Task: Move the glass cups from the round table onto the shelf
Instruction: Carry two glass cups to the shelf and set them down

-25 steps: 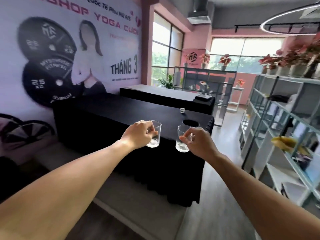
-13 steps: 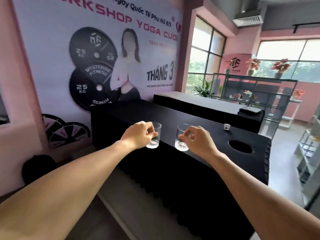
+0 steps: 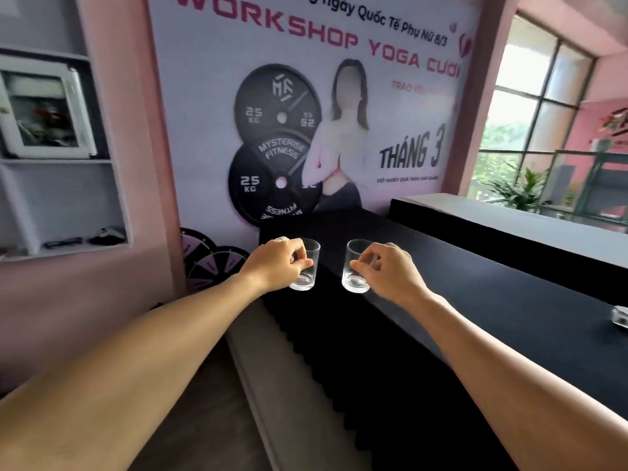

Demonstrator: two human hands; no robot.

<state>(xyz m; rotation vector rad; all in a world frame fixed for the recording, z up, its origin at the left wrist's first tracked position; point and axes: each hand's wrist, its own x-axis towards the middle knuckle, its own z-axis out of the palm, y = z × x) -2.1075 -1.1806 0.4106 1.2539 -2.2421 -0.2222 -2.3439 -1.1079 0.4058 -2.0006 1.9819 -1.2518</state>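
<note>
My left hand point(image 3: 275, 265) grips one glass cup point(image 3: 306, 266), my right hand point(image 3: 387, 271) pinches the other cup point(image 3: 355, 266); both hang above the black table point(image 3: 475, 294), fingers wrapping their outer sides.

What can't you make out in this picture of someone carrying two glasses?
- Head view: the left hand covers most of the left glass cup; the fingers behind it are hidden.
- The right hand hides the right glass cup's far side.
- A small object on the black table is cut by the right edge.
- The shelf contents are blurred.
- No round table is in frame.
</note>
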